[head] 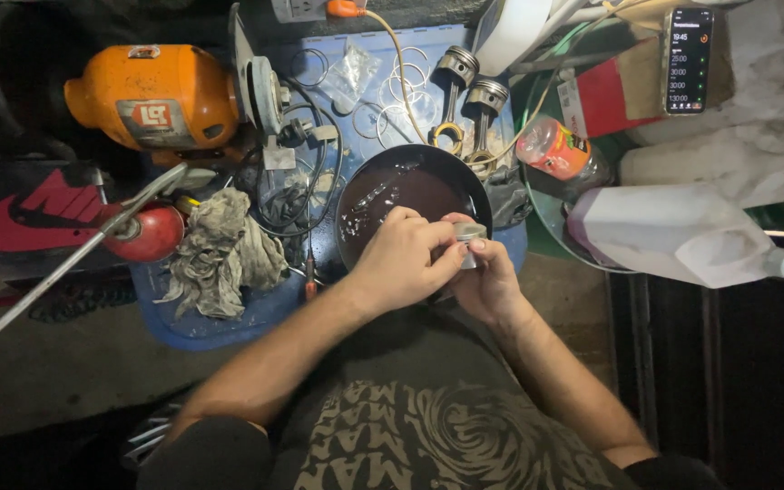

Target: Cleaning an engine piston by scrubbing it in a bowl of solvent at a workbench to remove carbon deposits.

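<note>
A small metal piston (469,238) is held over the near rim of a round black bowl (465,179) filled with dark brownish liquid. My right hand (490,283) grips the piston from below and the side. My left hand (403,257) lies over it from the left, its fingers curled on the piston's top. Two more pistons with connecting rods (469,100) lie just beyond the bowl on a blue plastic lid (201,327), among several thin metal rings.
An orange bench grinder (161,95) stands at the back left, a dirty rag (220,249) and a red-handled tool (142,231) beside it. To the right lie a white jug (673,236), a small orange-capped bottle (555,148) and a phone (688,60) showing a timer.
</note>
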